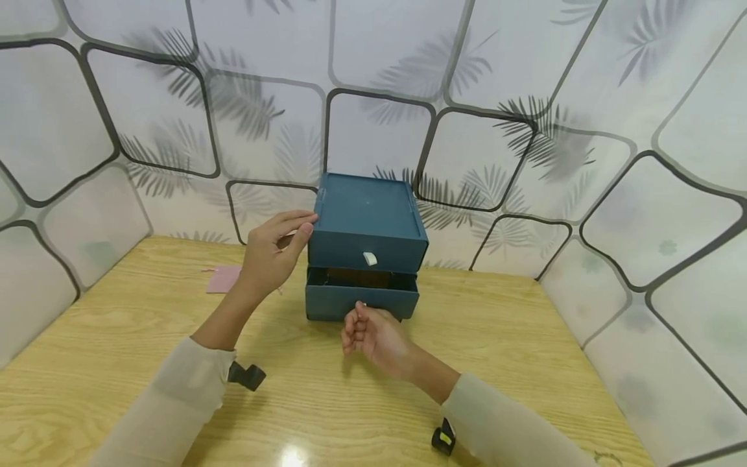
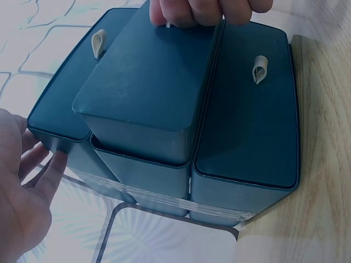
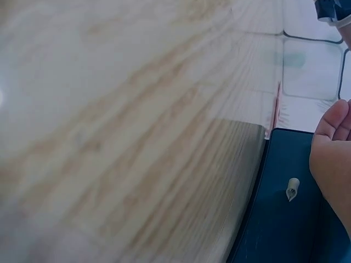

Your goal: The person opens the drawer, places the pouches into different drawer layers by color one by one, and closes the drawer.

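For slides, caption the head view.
Left hand touching a blue drawer unit, right hand pinching the tab of its open drawer.

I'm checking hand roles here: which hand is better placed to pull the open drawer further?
Likely the right hand: its curled fingers are at the front of the open drawer. The left hand touches the upper left side of the blue cabinet, suited to steadying it.

No txt, nos. or brand readable anywhere.
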`<state>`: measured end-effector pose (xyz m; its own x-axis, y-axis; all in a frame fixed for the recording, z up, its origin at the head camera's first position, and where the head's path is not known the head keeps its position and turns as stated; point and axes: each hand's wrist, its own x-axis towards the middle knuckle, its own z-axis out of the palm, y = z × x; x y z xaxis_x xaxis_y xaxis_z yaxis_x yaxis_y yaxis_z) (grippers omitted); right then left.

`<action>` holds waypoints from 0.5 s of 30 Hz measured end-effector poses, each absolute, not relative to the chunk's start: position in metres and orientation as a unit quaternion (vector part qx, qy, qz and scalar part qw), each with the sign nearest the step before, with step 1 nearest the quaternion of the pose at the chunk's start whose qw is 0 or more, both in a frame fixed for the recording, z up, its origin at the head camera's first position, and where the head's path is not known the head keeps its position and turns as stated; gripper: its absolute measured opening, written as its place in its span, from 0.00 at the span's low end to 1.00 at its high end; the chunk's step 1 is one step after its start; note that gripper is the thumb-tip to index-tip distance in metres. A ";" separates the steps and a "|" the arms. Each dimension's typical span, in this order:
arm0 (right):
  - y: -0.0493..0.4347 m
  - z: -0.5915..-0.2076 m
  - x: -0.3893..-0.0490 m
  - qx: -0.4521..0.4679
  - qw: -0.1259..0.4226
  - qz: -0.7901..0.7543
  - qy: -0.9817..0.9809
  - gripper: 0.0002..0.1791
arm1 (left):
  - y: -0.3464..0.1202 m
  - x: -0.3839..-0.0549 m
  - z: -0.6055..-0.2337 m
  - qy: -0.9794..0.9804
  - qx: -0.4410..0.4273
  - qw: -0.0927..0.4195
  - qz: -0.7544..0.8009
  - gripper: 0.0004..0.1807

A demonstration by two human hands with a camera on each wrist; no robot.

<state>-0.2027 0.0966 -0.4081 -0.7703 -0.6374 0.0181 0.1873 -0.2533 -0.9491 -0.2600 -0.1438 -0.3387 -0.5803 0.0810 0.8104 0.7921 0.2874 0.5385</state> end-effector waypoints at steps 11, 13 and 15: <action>0.095 -0.410 -0.209 -0.206 0.260 -0.764 0.553 0.27 | -0.144 -0.261 -0.340 -0.725 -0.297 0.344 -0.518 0.14; 0.095 -0.411 -0.209 -0.208 0.260 -0.763 0.554 0.27 | -0.144 -0.261 -0.341 -0.725 -0.296 0.342 -0.520 0.14; 0.095 -0.411 -0.210 -0.209 0.260 -0.763 0.553 0.27 | -0.144 -0.261 -0.341 -0.725 -0.295 0.340 -0.520 0.13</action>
